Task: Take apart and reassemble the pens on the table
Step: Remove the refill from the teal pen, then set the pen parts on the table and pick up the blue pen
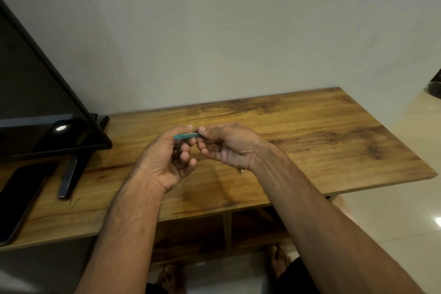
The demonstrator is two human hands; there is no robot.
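A short teal pen part (187, 136) is held level above the wooden table (310, 131), between both hands. My left hand (164, 157) pinches its left end between thumb and curled fingers. My right hand (229, 145) pinches its right end with thumb and forefinger, the other fingers curled under. A small metal tip (241, 171) shows on the table just under my right wrist; the rest of it is hidden by the arm. No other pen parts are visible.
A black monitor (35, 93) on a dark stand (71, 174) stands at the table's left, with a black phone (21, 198) lying at the front left. A wall runs behind the table. The table's right edge meets pale floor tiles (393, 210). My feet show under the table.
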